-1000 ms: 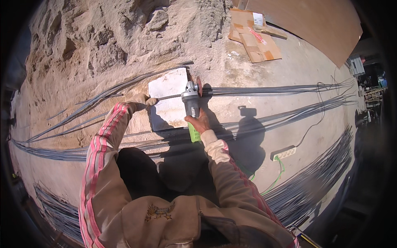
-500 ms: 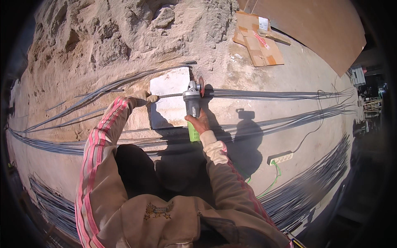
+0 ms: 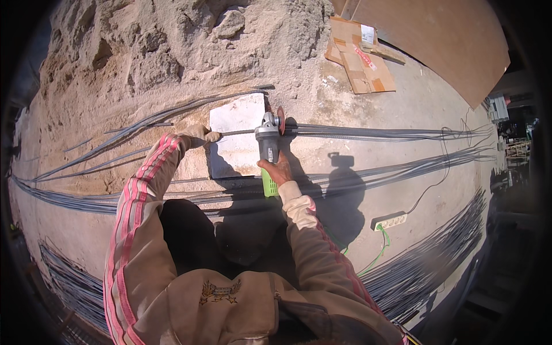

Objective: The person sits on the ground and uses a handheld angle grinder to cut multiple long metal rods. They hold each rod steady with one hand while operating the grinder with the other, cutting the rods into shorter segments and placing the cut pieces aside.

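My right hand [image 3: 278, 168] is wrapped round the green and grey body of an angle grinder [image 3: 267, 141]. Its reddish disc [image 3: 281, 120] stands upright at the right edge of a white block [image 3: 230, 160], above the steel rods. In a glove, my left hand [image 3: 202, 135] is closed round a steel rod [image 3: 237, 133] that lies across the block. The grinder head hides part of that rod, so I cannot tell whether the disc touches it. More steel rods [image 3: 368, 132] run on to the right of the disc.
Further bundles of rods [image 3: 75, 202] cross the ground between me and the block. A white power strip [image 3: 392, 221] with a green cord lies at the right. Behind are a sand heap [image 3: 172, 46], flattened cardboard [image 3: 359, 63] and a brown board [image 3: 448, 46].
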`<state>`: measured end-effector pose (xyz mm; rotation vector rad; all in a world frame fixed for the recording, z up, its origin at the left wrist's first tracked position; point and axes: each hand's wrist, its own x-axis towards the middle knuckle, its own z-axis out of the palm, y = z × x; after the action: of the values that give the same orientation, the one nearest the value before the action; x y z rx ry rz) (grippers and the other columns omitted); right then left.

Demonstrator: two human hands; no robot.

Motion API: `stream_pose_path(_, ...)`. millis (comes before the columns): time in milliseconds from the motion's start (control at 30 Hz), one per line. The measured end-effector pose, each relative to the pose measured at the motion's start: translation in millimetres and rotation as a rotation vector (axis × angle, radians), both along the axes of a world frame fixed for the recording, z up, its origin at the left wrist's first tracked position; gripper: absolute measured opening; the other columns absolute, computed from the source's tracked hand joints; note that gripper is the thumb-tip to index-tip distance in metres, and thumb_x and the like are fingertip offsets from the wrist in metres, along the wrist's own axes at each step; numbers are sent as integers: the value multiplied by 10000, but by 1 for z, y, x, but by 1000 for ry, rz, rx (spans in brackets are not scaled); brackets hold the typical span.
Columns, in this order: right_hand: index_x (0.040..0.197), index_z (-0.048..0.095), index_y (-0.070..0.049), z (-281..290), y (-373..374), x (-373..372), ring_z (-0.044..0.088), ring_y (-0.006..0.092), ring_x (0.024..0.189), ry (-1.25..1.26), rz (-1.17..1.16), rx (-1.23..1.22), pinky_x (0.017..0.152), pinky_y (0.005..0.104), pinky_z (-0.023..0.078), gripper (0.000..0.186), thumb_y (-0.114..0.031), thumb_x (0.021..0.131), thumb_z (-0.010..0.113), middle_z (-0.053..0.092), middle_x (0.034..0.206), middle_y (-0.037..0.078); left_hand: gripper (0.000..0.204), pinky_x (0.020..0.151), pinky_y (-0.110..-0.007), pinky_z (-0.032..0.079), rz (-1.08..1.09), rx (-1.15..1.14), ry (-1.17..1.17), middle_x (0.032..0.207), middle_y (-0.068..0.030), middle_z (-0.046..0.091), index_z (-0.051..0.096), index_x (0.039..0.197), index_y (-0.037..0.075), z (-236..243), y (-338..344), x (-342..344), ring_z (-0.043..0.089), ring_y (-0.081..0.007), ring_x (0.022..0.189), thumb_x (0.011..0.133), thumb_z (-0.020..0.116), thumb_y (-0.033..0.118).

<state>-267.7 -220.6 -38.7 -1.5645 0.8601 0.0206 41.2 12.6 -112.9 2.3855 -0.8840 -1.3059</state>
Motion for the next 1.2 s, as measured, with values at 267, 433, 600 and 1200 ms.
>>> stream_pose_path(267,1257,634,-22,-14,0,0,668,256,984,-9,-45,-21,870,405,530,682,-309,688,876,705,1084,127,595,756,-354,517,18,31,-50,807,-124,747,802,970,19,27,-10,-9,680,-214,809,978,632,589)
stream_pose_path(433,1267,626,-20,-2,5,4,675,279,995,-28,-19,-13,882,411,536,706,-335,685,872,707,1093,145,490,732,-390,517,38,-42,-23,807,-114,763,828,934,52,17,5,-2,696,-241,770,932,639,504)
stream_pose_path(600,1287,611,-25,-10,2,2,691,316,1002,-9,-2,-27,889,423,549,742,-376,681,857,714,1097,173,507,736,-398,522,42,-26,-54,807,-117,763,827,963,57,46,-3,-13,699,-252,773,934,642,528)
stream_pose_path(1200,1293,603,-9,-21,3,3,674,348,1055,-27,5,-30,929,435,534,788,-419,671,860,696,1164,206,670,779,-392,521,54,14,-83,856,-155,764,809,961,16,59,-5,-16,712,-272,856,948,599,653)
